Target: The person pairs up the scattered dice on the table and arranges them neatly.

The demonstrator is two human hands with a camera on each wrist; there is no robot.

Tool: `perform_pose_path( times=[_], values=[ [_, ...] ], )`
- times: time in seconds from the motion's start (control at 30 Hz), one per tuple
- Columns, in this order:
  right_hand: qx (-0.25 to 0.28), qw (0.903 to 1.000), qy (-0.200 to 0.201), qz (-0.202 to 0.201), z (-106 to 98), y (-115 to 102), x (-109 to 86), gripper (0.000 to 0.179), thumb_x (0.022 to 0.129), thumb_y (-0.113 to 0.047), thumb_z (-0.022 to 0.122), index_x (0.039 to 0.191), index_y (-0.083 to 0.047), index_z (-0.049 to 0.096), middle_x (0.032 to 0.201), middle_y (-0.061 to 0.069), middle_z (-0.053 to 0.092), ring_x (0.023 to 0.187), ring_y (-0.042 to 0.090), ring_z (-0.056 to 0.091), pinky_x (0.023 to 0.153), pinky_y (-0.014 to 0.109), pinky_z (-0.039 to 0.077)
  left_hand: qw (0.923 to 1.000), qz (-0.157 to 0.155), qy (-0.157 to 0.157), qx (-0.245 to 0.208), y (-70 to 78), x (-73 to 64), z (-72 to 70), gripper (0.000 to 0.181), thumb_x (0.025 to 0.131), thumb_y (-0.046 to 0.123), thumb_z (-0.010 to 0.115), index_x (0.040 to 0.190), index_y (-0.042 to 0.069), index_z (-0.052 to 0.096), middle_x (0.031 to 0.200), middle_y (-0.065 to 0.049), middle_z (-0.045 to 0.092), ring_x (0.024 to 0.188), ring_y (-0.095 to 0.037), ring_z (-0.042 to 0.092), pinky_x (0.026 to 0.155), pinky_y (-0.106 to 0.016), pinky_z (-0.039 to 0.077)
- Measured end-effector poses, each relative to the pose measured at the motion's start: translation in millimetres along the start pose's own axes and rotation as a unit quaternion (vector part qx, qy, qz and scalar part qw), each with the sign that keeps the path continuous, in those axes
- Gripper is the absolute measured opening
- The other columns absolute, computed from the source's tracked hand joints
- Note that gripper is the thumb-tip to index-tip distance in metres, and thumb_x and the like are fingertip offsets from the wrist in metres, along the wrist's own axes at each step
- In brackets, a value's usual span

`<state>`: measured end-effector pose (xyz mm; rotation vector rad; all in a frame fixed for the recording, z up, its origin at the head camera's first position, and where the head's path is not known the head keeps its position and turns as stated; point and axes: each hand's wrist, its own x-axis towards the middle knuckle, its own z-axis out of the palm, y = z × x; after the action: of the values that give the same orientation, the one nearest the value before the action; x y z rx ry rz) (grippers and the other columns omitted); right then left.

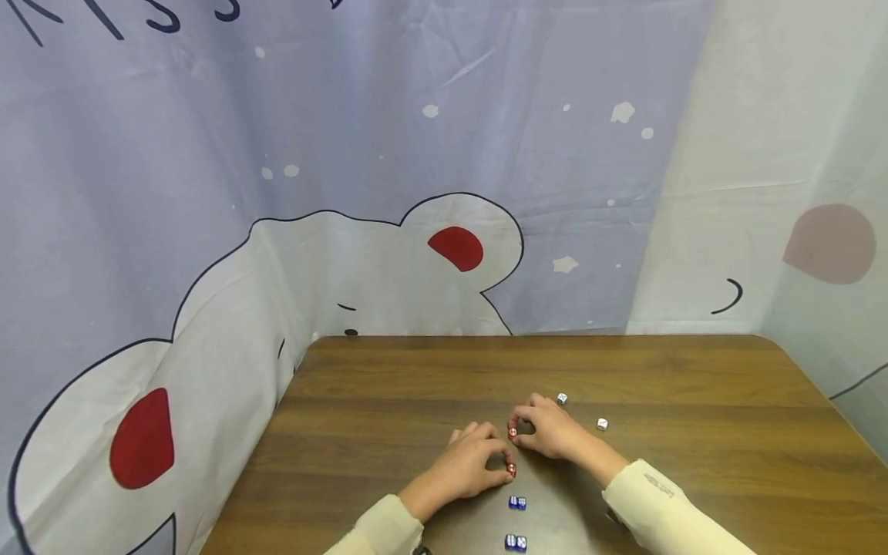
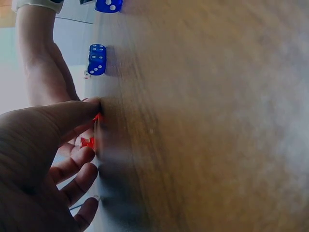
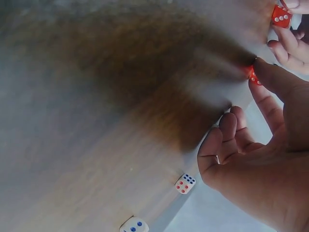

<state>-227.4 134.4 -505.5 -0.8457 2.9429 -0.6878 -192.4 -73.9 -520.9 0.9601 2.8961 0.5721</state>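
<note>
My left hand pinches a red die between thumb and fingertip, low over the wooden table. Slightly farther off, my right hand has thumb and forefinger on a second red die. In the right wrist view both show: the right hand's red die sits at its fingertips, and the left hand's red die is at the upper right corner. Nearer the front lie blue dice in two side-by-side pairs, one pair just below the left hand and another pair at the bottom edge.
Two white dice lie apart beyond the right hand: one white die close to its knuckles, another white die farther right. The brown table ends at a printed curtain behind and at the sides.
</note>
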Motion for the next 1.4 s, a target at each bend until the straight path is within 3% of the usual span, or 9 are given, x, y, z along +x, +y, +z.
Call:
perform_pose_path(
  times=[0.47,0.87,1.4],
  values=[
    [0.023,0.9991,-0.037,0.002,-3,-5,-15.4,0.02,0.082,-0.022,0.083,0.087,-0.022,0.063,0.088,-0.002,0.047,0.081,0.014,0.044,0.068,0.032,0.04,0.9999,-0.017,-0.002,-0.002,-0.3,-0.4,1.6,0.016,0.085,0.045,0.079,0.093,0.036,0.07,0.106,0.016,0.056,0.1,-0.006,0.048,0.084,-0.03,0.035],
    [0.015,0.9991,-0.031,-0.027,-5,-8,-29.2,0.022,0.079,-0.023,0.083,0.087,-0.023,0.063,0.085,-0.005,0.043,0.077,0.011,0.041,0.064,0.028,0.037,0.9999,-0.011,0.009,0.001,1.1,-1.8,0.8,0.017,0.085,0.045,0.079,0.096,0.035,0.072,0.106,0.015,0.057,0.098,-0.006,0.048,0.082,-0.029,0.035],
    [0.001,0.9993,-0.037,-0.004,-4,-16,-40.2,0.023,0.079,-0.027,0.083,0.089,-0.025,0.063,0.089,-0.006,0.046,0.082,0.013,0.045,0.066,0.034,0.037,0.9999,-0.008,0.013,0.006,2.5,-0.1,2.8,0.018,0.085,0.043,0.08,0.098,0.034,0.072,0.105,0.015,0.057,0.095,-0.005,0.047,0.081,-0.029,0.034]
  ],
)
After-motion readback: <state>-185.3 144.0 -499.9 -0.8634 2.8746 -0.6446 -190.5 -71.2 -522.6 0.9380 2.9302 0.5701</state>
